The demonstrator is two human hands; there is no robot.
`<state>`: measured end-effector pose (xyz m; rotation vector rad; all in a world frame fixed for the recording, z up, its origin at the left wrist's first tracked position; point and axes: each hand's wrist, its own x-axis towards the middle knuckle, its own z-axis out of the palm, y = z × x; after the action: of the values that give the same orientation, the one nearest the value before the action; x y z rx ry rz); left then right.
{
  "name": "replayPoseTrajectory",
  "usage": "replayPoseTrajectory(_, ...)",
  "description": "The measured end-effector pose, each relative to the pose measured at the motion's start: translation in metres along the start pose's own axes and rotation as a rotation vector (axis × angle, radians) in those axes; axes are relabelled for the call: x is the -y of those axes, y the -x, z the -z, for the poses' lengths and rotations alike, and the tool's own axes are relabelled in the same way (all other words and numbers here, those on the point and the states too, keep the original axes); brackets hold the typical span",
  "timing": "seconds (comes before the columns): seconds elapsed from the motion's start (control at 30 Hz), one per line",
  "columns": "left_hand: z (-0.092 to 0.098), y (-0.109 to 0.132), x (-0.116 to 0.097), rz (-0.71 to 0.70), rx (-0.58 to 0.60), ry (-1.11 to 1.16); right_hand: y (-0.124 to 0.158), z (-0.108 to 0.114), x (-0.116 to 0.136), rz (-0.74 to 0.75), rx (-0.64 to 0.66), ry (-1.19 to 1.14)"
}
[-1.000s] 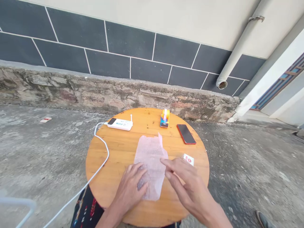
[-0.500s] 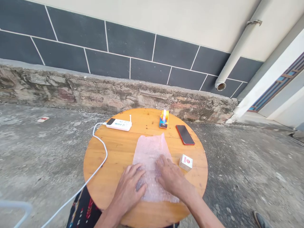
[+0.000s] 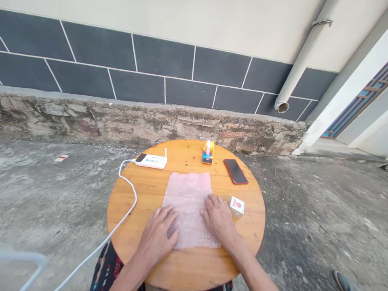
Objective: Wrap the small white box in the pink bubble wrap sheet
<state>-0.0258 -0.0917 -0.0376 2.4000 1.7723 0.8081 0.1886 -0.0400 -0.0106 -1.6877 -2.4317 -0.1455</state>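
A pinkish, translucent sheet of bubble wrap (image 3: 189,202) lies spread on the round wooden table (image 3: 194,270). My left hand (image 3: 159,230) rests flat on its left edge, fingers apart. On the right edge of the sheet lies my right hand (image 3: 217,216), its fingers stretched forward and lightly spread. Neither hand grips anything. Just right of my right hand sits a small white box (image 3: 237,207) with a red mark on top.
Toward the back stand a yellow and blue tape dispenser (image 3: 208,152) and a white device (image 3: 151,161) with a white cable (image 3: 133,194) running off the table's left side. A red-edged phone (image 3: 235,171) lies at right. Beyond is a stone-based wall (image 3: 151,121).
The bubble wrap has shifted a little left and away from me, and its far edge lies straighter. My right hand has moved outward to its right edge; my left hand has slid slightly left.
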Motion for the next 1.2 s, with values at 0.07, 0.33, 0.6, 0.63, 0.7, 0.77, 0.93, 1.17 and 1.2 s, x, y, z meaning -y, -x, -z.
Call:
replayPoseTrajectory(0.07, 0.002, -0.002, 0.003, -0.016, 0.018, -0.009, 0.003, -0.002, 0.001, -0.002, -0.015, -0.003)
replayPoseTrajectory(0.33, 0.010, -0.012, -0.003, -0.023, 0.047, -0.018, 0.021, -0.017, -0.002, -0.009, -0.134, -0.021)
replayPoseTrajectory(0.6, -0.007, 0.016, -0.061, -0.193, 0.073, 0.250, 0.026, -0.018, -0.003, -0.023, -0.102, -0.085)
replayPoseTrajectory(0.63, -0.011, 0.020, -0.062, -0.203, 0.063, 0.260, 0.026, -0.018, -0.005, -0.012, -0.102, -0.116)
replayPoseTrajectory(0.7, -0.015, 0.026, -0.060, -0.209, 0.035, 0.273, 0.029, -0.017, -0.008, 0.012, -0.124, -0.211)
replayPoseTrajectory(0.77, -0.017, 0.029, -0.057, -0.210, 0.029, 0.292, 0.030, -0.011, -0.008, 0.013, -0.179, -0.367)
replayPoseTrajectory(0.93, -0.018, 0.029, -0.055, -0.213, -0.003, 0.270, 0.024, 0.020, 0.015, -0.013, 0.024, -1.018)
replayPoseTrajectory(1.17, -0.022, 0.030, -0.053, -0.266, -0.087, 0.182, -0.040, 0.005, 0.027, -0.177, 0.644, -1.534)
replayPoseTrajectory(1.2, -0.023, 0.030, -0.052, -0.271, -0.092, 0.176, -0.055, 0.001, 0.021, -0.203, 0.625, -1.536)
